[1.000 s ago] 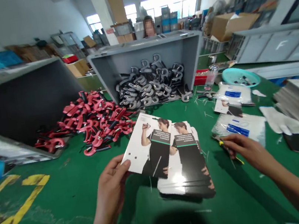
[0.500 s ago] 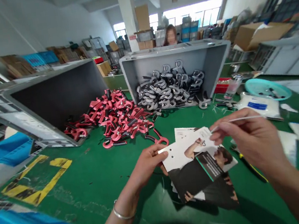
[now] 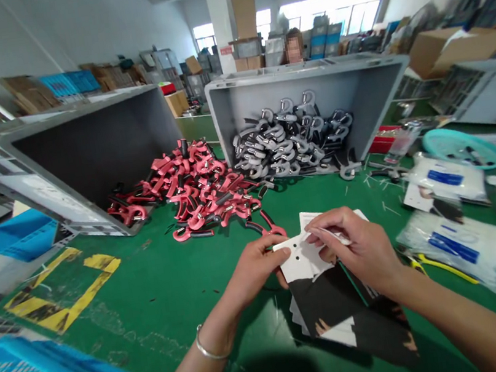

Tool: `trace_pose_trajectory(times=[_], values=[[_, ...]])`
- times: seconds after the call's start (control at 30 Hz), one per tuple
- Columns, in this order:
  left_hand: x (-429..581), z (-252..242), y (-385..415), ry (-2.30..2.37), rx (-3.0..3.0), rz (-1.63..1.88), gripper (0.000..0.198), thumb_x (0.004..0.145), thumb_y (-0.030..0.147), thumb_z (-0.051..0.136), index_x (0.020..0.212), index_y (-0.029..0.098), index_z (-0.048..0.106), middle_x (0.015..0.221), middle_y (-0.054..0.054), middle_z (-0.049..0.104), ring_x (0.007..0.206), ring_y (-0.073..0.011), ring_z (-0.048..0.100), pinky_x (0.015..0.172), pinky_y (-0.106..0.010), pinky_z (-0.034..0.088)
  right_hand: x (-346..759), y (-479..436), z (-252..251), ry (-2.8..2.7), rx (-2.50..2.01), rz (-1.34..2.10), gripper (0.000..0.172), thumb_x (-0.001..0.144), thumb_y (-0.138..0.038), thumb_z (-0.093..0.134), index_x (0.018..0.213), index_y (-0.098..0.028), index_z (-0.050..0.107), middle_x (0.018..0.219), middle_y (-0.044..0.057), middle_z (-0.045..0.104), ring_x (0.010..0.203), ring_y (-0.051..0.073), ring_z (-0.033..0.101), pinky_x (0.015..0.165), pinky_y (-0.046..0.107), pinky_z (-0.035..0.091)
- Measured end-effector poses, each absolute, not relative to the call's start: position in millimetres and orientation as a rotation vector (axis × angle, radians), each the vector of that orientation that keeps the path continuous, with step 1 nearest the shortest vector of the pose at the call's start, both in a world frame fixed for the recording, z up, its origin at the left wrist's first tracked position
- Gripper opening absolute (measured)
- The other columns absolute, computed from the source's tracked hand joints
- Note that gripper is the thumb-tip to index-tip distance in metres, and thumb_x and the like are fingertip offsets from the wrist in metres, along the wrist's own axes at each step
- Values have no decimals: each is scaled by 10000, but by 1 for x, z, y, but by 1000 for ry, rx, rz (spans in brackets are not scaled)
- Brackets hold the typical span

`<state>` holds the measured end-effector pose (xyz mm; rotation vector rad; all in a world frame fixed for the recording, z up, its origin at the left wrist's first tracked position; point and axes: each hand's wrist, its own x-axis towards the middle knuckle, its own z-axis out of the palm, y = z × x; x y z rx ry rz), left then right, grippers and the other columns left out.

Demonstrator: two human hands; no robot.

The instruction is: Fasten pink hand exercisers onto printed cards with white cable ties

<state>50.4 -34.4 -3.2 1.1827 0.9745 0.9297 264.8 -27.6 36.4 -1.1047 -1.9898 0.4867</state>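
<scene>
The fingers of your left hand (image 3: 260, 265) pinch the corner of a printed card (image 3: 301, 293), thumb on top beside two punched holes, while the fingers of your right hand (image 3: 361, 243) close on a thin white strip (image 3: 342, 237) just above the card's white part. The card tilts over more cards (image 3: 311, 220), which show past its edges, above the green surface (image 3: 172, 303). A silver bracelet (image 3: 207, 347) circles your left wrist.

Just beyond the cards lies a heap of red-and-black hand grips (image 3: 211, 191), spilling from a grey crate (image 3: 94, 128) turned on its side at your left. Straight ahead, a second grey crate (image 3: 305, 70), also on its side, holds a pile of grey-and-black hand grips (image 3: 288, 142).

To the right of your right hand, yellow-handled cutters (image 3: 449, 268) lie by a clear plastic bag (image 3: 460, 247) with a blue label; farther back are another bag (image 3: 450, 180) and a turquoise tray (image 3: 442, 144). A blue basket (image 3: 16, 351) stands at the near left. Behind the second crate, the head of another person (image 3: 295, 48) shows above the rim.
</scene>
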Motion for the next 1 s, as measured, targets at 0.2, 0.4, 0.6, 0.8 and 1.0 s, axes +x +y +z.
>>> trace_pose_trajectory(times=[0.2,0.4,0.6,0.8,1.0], values=[[41,23,-21,899,1262,899,301,834,365,681,1046,155,723,724,-31,662,495,-141,605,453,-228,472,260,-12,48,-2151,-907,442,61,964,-230,563,974,-241,622,1011,33,708,983,204,657,858,341,509],[29,30,-8,895,1275,894,344,818,409,697,1032,143,736,736,-50,673,503,-133,597,447,-227,478,267,-21,61,-1842,-978,314,36,941,-248,624,975,-252,612,974,29,723,931,209,688,830,347,520],[31,22,-5,883,1259,889,309,815,381,699,1011,145,735,733,-40,658,502,-130,595,440,-226,473,260,-23,55,-1931,-909,251,77,948,-194,605,1001,-251,608,982,12,727,924,173,692,803,289,513],[39,29,-6,887,1279,915,333,813,391,695,1037,146,726,767,-45,667,529,-136,602,449,-227,477,253,-6,47,-2120,-890,392,75,957,-205,558,990,-239,616,1033,52,708,980,206,652,845,337,497],[46,26,3,856,1234,955,419,852,543,619,885,137,720,626,-20,617,490,-133,560,454,-241,445,255,18,41,-2034,-1030,982,155,931,-377,597,921,-228,636,702,-32,626,539,124,558,508,234,430]])
